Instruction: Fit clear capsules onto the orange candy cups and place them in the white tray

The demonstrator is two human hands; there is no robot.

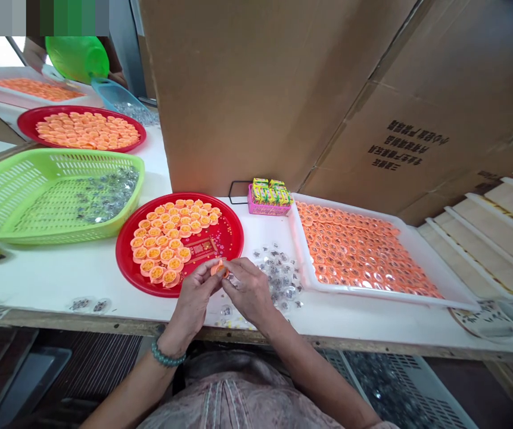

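A small orange plastic piece (219, 270) is pinched between the fingertips of both hands, above the near right rim of a red round tray (233, 238). My left hand (195, 298) is closed on its left side, and my right hand (252, 290) is closed on its right side. The fingers hide most of the piece. Many orange cup-like pieces with yellowish centres (162, 241) lie in rows on the tray. Just right of my right hand, small clear plastic parts (280, 271) with dark bits are scattered on the white table (46, 280).
At right, a white tray (435, 262) holds rows of orange pieces under shiny clear covers. A pink basket (269, 208) of yellow-green packets stands behind. A green basket (10, 229) and another red tray (26, 125) are at left. A cardboard wall (247, 89) rises behind the table.
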